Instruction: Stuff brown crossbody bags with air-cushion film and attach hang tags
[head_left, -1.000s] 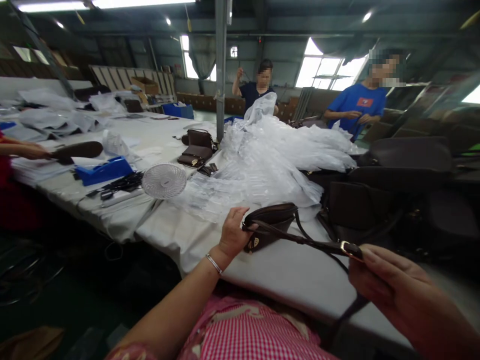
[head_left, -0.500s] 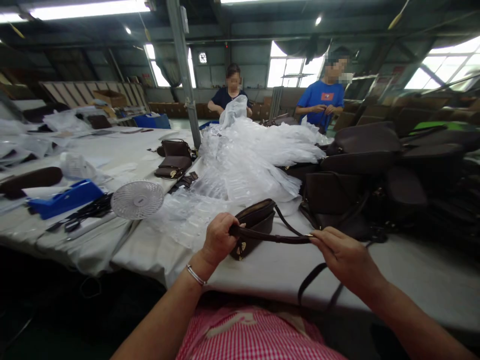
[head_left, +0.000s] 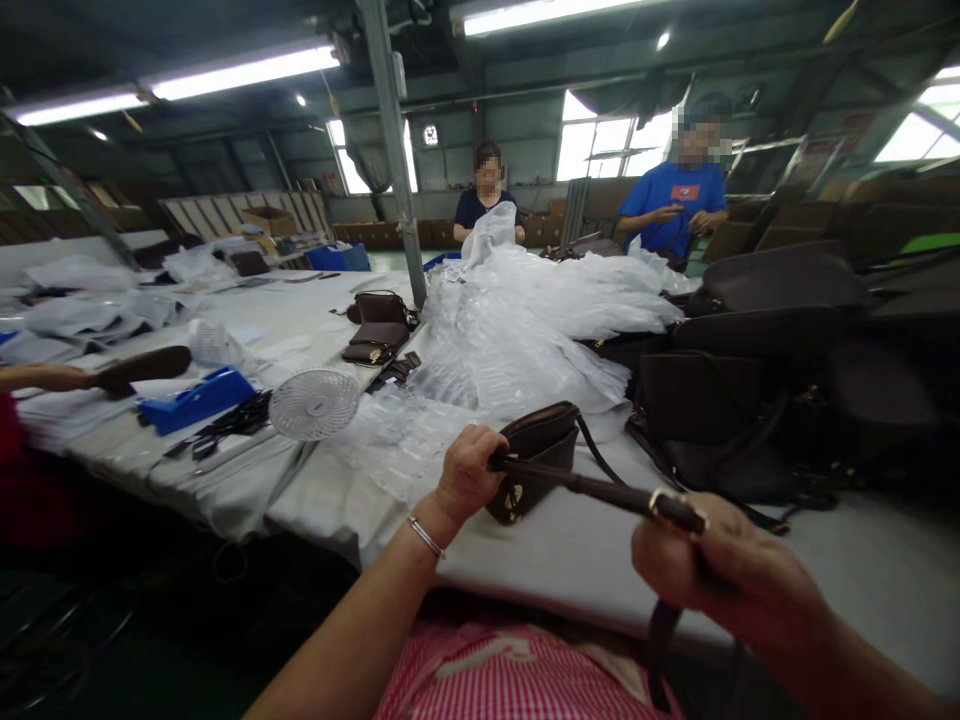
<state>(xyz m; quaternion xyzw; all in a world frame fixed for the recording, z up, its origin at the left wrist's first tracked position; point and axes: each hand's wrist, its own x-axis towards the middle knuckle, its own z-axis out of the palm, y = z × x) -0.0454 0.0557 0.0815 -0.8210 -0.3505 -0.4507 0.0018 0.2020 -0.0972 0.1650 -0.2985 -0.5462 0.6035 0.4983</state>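
A dark brown handbag (head_left: 538,445) with a gold clasp stands on the pale table cover, right in front of me. My left hand (head_left: 471,468) is closed at the bag's left upper edge, round the end of its shoulder strap (head_left: 581,485). From there the strap runs taut to the right, where my right hand (head_left: 712,560) grips it beside a gold buckle (head_left: 656,503). A loose length of strap hangs below the right hand. The right fingers are slightly blurred and partly hidden.
Clear plastic bags (head_left: 517,330) are heaped behind the handbag. Dark bags (head_left: 780,290) pile up at right. A fan (head_left: 313,404), a blue tape dispenser (head_left: 196,400) and another brown bag (head_left: 375,340) lie left. A co-worker's hand (head_left: 56,377) enters at far left; two people stand across the table.
My right hand has come nearer and drawn the strap to the right, with the buckle now showing. The left hand keeps its hold. The view has turned left, bringing in a co-worker's hand.
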